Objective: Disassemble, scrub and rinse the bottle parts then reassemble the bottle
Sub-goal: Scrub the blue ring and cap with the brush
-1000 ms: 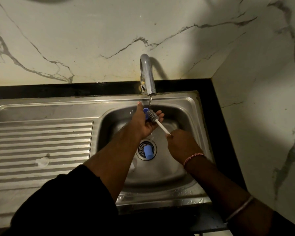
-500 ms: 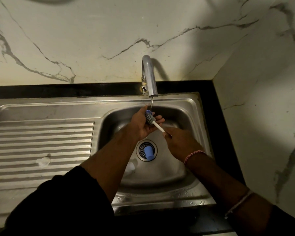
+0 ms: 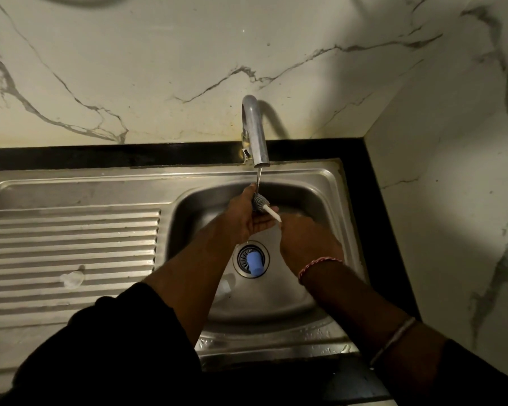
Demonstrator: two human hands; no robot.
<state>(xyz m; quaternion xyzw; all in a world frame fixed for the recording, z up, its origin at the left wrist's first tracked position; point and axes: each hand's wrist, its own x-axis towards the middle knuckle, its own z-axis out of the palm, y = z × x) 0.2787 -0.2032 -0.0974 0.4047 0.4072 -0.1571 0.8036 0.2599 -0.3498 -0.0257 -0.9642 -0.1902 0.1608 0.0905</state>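
Note:
Under the thin stream from the tap [image 3: 254, 133], my left hand [image 3: 247, 218] is cupped palm up. Its thumb and fingers curl round a small bottle part that the grey brush head [image 3: 258, 201] mostly hides. The brush's white handle [image 3: 272, 213] runs down to my right hand [image 3: 302, 238], which grips its end. A blue bottle cap [image 3: 254, 262] lies on the drain strainer in the sink basin [image 3: 314, 200]. A pale clear part [image 3: 225, 285] rests on the basin floor beside my left forearm.
The ribbed steel drainboard [image 3: 71, 235] stretches left of the basin, with a small clear round piece [image 3: 72, 278] on it. Marble walls close in behind and on the right. A black counter edge [image 3: 376, 218] borders the sink.
The brush head has gone deeper into my left hand, and the blue part seen in that hand before is now covered. Both hands stay under the running tap.

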